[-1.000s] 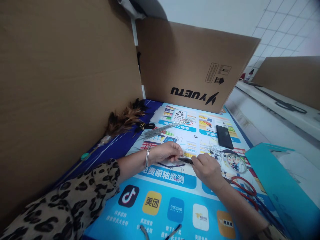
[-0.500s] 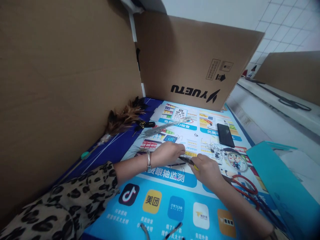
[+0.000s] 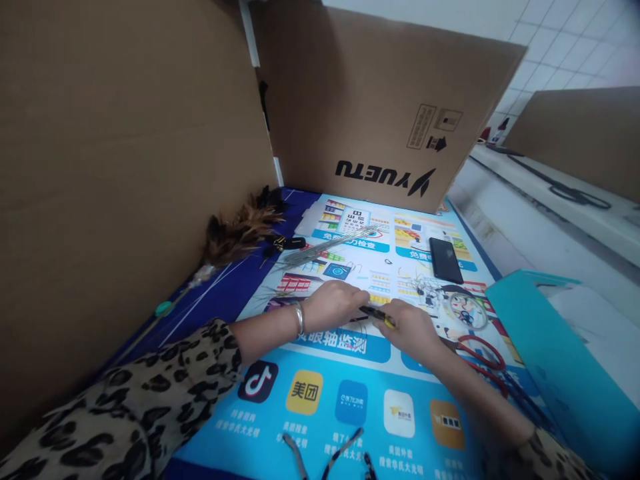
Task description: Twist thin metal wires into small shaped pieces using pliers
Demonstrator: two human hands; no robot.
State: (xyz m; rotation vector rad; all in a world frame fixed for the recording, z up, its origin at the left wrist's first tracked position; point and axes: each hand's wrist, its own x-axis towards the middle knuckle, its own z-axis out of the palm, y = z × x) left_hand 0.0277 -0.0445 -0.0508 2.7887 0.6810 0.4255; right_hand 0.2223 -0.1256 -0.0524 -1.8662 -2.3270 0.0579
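Observation:
My right hand (image 3: 410, 328) is closed around small pliers (image 3: 379, 316) with yellow-and-black handles, their dark jaws pointing left. The jaw tips reach the fingers of my left hand (image 3: 336, 307), which are pinched together. Whatever thin piece they hold is too small to make out. Beneath both hands, short dark wire pieces (image 3: 359, 333) lie on the printed mat. Beyond my left hand, a bundle of straight silvery wires (image 3: 333, 247) lies slantwise.
A phone (image 3: 446, 260), a clear round dish (image 3: 467, 311), red-handled scissors (image 3: 481, 353) and a teal box (image 3: 560, 347) are on the right. A feather duster (image 3: 240, 230) lies along the cardboard wall (image 3: 125, 133). Tool tips (image 3: 345, 453) show at the front.
The whole view has shifted slightly. The pliers have turned a little in my right hand, and their jaws stay beside my left fingertips.

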